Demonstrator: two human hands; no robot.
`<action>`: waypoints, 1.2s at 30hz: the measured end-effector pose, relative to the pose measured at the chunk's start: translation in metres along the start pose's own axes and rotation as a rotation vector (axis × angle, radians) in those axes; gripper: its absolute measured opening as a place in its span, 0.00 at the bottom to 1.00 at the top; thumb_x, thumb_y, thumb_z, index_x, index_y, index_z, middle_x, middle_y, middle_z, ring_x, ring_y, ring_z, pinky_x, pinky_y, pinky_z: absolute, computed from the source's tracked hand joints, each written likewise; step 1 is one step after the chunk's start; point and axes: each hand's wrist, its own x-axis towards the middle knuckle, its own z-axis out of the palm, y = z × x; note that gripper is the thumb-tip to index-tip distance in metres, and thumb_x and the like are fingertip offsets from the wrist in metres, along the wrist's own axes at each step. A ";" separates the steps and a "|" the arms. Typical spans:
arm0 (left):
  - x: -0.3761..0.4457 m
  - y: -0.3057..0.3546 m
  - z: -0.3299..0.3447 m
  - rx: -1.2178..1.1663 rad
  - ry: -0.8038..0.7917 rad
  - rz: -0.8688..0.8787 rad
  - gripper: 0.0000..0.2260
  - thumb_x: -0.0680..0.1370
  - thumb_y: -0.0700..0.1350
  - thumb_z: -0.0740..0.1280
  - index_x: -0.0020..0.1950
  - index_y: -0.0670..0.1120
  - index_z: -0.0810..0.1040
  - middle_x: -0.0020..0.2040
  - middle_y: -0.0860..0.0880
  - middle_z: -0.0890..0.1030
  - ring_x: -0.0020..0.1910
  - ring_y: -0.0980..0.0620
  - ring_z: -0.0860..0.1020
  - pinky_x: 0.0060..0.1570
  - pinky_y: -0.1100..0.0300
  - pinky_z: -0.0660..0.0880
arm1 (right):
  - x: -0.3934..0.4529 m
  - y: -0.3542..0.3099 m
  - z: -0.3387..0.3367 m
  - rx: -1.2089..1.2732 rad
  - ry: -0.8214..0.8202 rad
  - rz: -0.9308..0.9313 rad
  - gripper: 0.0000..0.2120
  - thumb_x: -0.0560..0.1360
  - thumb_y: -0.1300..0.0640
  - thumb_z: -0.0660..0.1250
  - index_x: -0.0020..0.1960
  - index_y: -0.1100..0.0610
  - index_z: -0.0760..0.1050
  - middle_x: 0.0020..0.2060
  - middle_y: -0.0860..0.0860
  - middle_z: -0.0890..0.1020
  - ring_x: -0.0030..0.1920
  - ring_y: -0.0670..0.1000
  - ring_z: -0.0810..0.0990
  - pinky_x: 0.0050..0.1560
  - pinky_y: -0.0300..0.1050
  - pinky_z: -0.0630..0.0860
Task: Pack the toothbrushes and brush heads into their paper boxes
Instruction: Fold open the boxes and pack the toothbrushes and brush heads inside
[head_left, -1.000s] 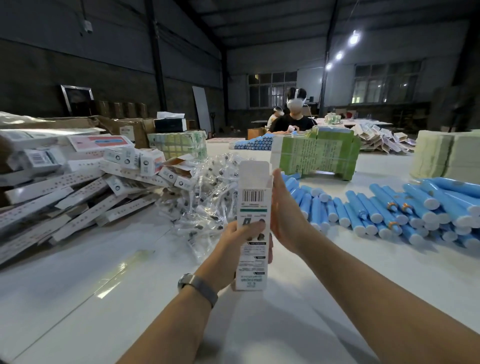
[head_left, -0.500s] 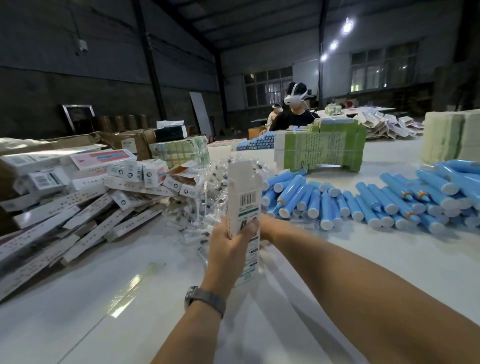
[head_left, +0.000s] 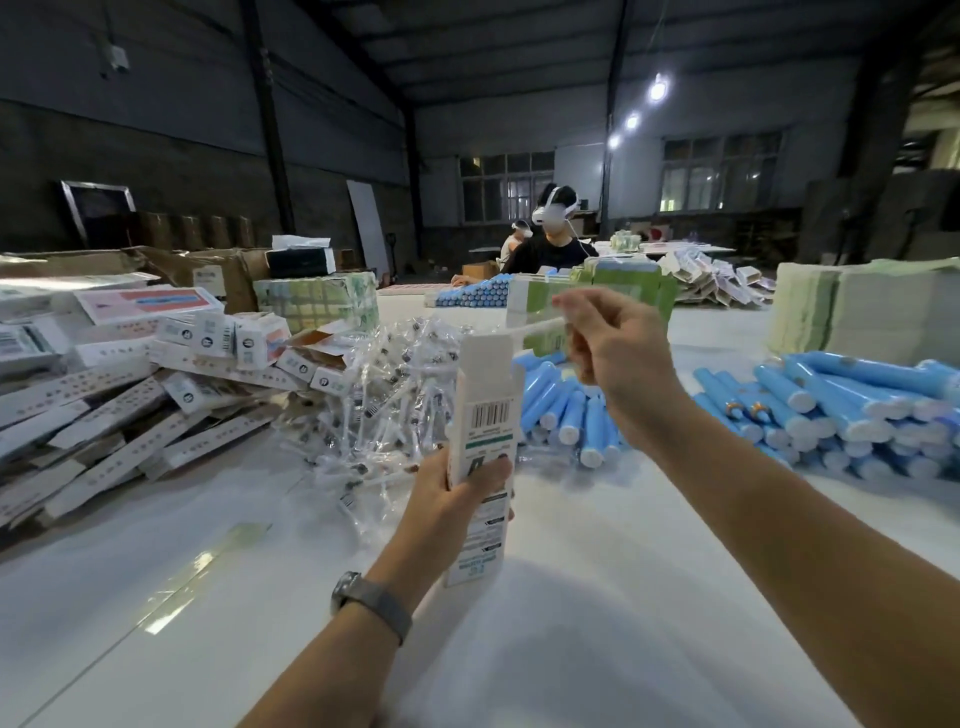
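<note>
My left hand (head_left: 457, 491) grips a tall white paper box (head_left: 485, 415) upright over the table, its top flap open. Just right of the box top, my right hand (head_left: 613, 353) is raised and pinches a thin white brush head (head_left: 537, 327) that slants down toward the opening. Behind the box lies a heap of brush heads in clear wrappers (head_left: 379, 395). Blue toothbrush handles (head_left: 571, 410) are piled behind my right hand, with a larger pile (head_left: 841, 415) further right.
Flat and folded white boxes (head_left: 104, 410) are heaped at the left on the white table (head_left: 571, 623). A green carton stack (head_left: 623, 291) and a pale stack (head_left: 857, 306) stand at the back. Two people sit at the far end.
My right hand has lifted away from behind the box and now holds a brush head above its open top. The left hand keeps the box upright.
</note>
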 end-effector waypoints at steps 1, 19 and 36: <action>-0.001 0.000 0.002 -0.001 -0.009 0.000 0.12 0.68 0.50 0.69 0.47 0.46 0.80 0.34 0.47 0.82 0.32 0.49 0.81 0.33 0.61 0.78 | -0.005 -0.010 -0.009 0.051 0.027 -0.018 0.10 0.81 0.55 0.63 0.44 0.55 0.80 0.25 0.45 0.71 0.25 0.44 0.65 0.24 0.36 0.63; -0.015 -0.002 0.018 0.081 -0.051 0.129 0.12 0.69 0.52 0.69 0.51 0.59 0.83 0.38 0.55 0.83 0.37 0.56 0.80 0.38 0.62 0.78 | -0.038 -0.053 -0.025 -0.191 -0.291 -0.328 0.06 0.70 0.61 0.76 0.44 0.55 0.81 0.30 0.47 0.79 0.31 0.44 0.76 0.36 0.37 0.76; -0.016 0.001 0.018 0.101 -0.093 0.169 0.12 0.70 0.53 0.67 0.53 0.53 0.80 0.43 0.61 0.83 0.43 0.59 0.81 0.40 0.67 0.77 | -0.046 -0.047 -0.018 -0.231 -0.187 -0.423 0.10 0.71 0.67 0.74 0.40 0.53 0.77 0.30 0.52 0.82 0.28 0.52 0.79 0.29 0.40 0.74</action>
